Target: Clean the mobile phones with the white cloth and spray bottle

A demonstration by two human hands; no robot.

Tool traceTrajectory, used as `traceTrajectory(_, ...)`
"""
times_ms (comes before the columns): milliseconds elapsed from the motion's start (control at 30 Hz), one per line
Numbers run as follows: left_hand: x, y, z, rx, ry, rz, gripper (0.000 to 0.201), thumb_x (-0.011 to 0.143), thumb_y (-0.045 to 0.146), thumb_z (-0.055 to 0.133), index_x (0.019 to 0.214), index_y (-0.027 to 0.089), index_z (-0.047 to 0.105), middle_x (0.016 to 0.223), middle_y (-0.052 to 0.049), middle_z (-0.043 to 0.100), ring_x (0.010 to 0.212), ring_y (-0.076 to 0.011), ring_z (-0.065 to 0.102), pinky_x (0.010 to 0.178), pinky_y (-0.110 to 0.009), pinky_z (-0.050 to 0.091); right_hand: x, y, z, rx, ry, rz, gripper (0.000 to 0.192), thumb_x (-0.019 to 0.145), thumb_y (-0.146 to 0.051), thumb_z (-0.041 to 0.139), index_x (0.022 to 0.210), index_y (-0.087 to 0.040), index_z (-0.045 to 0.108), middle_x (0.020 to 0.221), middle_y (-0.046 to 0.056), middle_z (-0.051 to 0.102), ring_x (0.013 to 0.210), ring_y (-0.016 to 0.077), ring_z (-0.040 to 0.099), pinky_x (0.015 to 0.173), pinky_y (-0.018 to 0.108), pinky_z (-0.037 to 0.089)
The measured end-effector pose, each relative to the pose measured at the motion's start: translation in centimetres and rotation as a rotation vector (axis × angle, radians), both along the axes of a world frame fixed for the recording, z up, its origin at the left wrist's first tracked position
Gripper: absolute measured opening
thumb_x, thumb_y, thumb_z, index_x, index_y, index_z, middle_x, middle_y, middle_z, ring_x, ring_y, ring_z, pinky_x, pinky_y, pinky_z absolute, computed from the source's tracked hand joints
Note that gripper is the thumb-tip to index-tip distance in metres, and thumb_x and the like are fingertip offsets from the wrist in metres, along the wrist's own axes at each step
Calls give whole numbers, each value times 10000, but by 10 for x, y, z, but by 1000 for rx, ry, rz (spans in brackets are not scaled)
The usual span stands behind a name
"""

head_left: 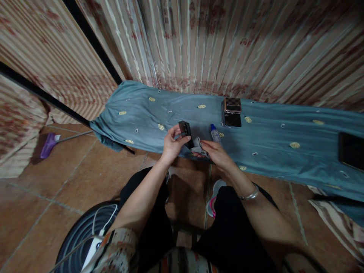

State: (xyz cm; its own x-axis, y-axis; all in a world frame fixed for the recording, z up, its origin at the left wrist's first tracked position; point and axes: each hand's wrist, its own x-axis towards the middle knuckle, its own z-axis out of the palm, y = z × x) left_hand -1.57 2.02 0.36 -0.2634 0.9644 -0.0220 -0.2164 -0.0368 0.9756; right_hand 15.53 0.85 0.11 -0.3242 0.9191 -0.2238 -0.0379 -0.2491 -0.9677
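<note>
My left hand (172, 143) grips a small black box-shaped object (185, 132) with a glossy face, held tilted over the front edge of the cloth-covered bench. What kind of thing it is I cannot make out. A folded grey cloth (196, 146) is pinched in my right hand (212, 151), close against the lower end of the black object. Just behind the right hand lies a clear bottle with a blue cap (215, 133). Farther back is a flip phone (231, 112), opened out, with a checkered panel and a dark glossy panel.
A teal cloth with yellow prints (270, 132) covers the long bench. On its right end rests a dark tablet-like device (352, 149). Pleated curtains (182, 45) hang behind. On the floor are a purple brush head (49, 145) and a white power strip (93, 248) on a round black stand.
</note>
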Motion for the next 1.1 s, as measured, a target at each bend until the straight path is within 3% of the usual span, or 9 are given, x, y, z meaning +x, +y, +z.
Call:
traceTrajectory(100, 2, 0, 2, -62, -142, -34, 541, 447, 280, 929, 916, 180, 679, 905, -26, 710, 924, -188, 663, 945, -356, 495, 9, -1, 4, 242, -156, -123, 373, 859, -553, 628, 1027, -250, 765, 913, 49, 796, 931, 275, 739, 906, 447, 575)
traceTrajectory(167, 3, -2, 3, -114, -228, -93, 500, 470, 331, 933, 881, 180, 691, 887, -28, 724, 881, -180, 672, 909, -339, 501, 11, -5, 7, 394, -277, -204, 373, 904, -511, 589, 1168, -291, 734, 1132, 40, 774, 1145, 296, 679, 1075, 501, 478)
traceTrajectory(367, 4, -3, 5, -247, -381, -219, 378, 578, 451, 900, 731, 174, 693, 734, -20, 710, 704, -144, 641, 728, -287, 498, -6, -22, 6, 614, -374, -24, 522, 994, -463, 432, 1479, -288, 513, 1533, 15, 524, 1452, 235, 443, 1260, 468, 277)
traceTrajectory(467, 6, -4, 5, -278, -414, -268, 375, 614, 471, 882, 765, 170, 717, 725, -24, 713, 668, -142, 628, 661, -280, 478, -14, -23, 2, 637, -373, -11, 580, 1009, -500, 387, 1548, -286, 406, 1630, 4, 381, 1526, 210, 310, 1287, 440, 215)
traceTrajectory(600, 9, -8, 5, -332, -418, -330, 352, 621, 445, 890, 773, 172, 729, 717, -10, 704, 646, -125, 621, 642, -265, 479, -12, -16, -2, 638, -376, -6, 632, 1016, -549, 344, 1579, -262, 343, 1661, 22, 318, 1552, 210, 241, 1296, 440, 165)
traceTrajectory(900, 18, -9, -2, -346, -456, -362, 374, 532, 410, 941, 754, 181, 746, 703, 2, 699, 645, -120, 614, 641, -257, 482, -10, -3, -6, 544, -377, -34, 688, 993, -607, 359, 1586, -260, 318, 1676, 25, 278, 1564, 213, 202, 1298, 458, 121)
traceTrajectory(1100, 25, -12, -1, -330, -483, -391, 437, 504, 366, 946, 851, 164, 775, 765, -19, 739, 694, -134, 656, 698, -266, 500, -11, 6, -7, 481, -387, -73, 708, 979, -584, 411, 1585, -232, 307, 1663, 61, 306, 1543, 227, 272, 1286, 459, 172)
